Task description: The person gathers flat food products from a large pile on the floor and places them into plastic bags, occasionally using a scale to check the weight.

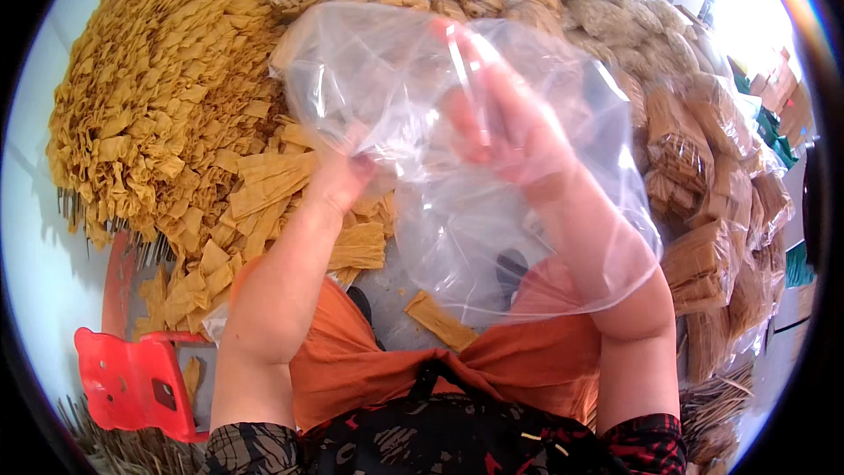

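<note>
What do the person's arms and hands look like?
The left arm and right arm are bare below short sleeves. The left sleeve is black with grey patterns; the right sleeve is black with red ones. The left hand and right hand look gloveless, though clear plastic blurs their details.

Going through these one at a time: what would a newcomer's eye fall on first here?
Probably the big clear plastic bag spread across the centre, with the left hand at its left side and the right hand showing through it. Next might come the tall heap of yellow-brown folded strips at upper left, then the bright red plastic chair at lower left.
</note>
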`<state>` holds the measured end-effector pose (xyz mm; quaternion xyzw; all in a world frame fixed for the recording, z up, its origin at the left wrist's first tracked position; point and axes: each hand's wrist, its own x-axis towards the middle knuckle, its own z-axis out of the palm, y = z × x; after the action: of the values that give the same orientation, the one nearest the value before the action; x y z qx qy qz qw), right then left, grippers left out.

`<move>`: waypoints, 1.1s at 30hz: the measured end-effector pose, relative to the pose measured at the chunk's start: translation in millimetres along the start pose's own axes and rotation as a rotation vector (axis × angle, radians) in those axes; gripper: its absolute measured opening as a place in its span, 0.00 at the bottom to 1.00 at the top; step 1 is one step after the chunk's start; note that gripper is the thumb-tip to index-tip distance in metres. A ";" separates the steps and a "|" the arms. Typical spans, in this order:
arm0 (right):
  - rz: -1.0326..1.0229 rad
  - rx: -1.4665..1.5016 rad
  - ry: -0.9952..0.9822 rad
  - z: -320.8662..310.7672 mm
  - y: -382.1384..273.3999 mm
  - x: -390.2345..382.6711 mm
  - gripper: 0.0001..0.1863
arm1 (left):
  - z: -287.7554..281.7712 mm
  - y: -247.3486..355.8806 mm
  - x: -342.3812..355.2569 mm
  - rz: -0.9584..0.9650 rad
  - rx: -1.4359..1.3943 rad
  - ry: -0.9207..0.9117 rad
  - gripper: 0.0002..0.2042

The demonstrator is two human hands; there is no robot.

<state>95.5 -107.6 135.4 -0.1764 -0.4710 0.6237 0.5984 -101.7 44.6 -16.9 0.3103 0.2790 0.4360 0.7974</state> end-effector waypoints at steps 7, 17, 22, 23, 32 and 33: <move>0.101 -0.527 0.149 -20.8 -17.3 1.0 0.26 | -16.5 35.7 -7.3 -0.032 0.157 0.117 0.24; 0.379 -0.922 0.041 -52.5 -5.6 4.8 0.20 | -16.4 69.5 -11.1 0.098 0.644 0.125 0.15; 0.451 -0.941 0.168 -75.7 8.8 0.3 0.20 | -67.5 90.9 8.1 0.186 0.678 0.361 0.13; 0.511 -0.909 0.237 -84.2 18.5 -3.5 0.22 | -77.1 89.1 14.8 0.242 0.564 0.459 0.13; 0.321 -1.535 -0.347 -128.4 72.9 -26.8 0.37 | -163.5 117.8 25.2 0.402 0.678 0.589 0.16; 0.048 -1.680 -0.345 -129.5 81.0 -19.6 0.36 | -123.8 108.1 11.6 0.631 1.223 0.760 0.16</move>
<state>154.4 -63.8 -0.1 -0.4738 -0.8572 0.0985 0.1759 -241.3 132.0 -19.8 0.5884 0.6217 0.4870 0.1734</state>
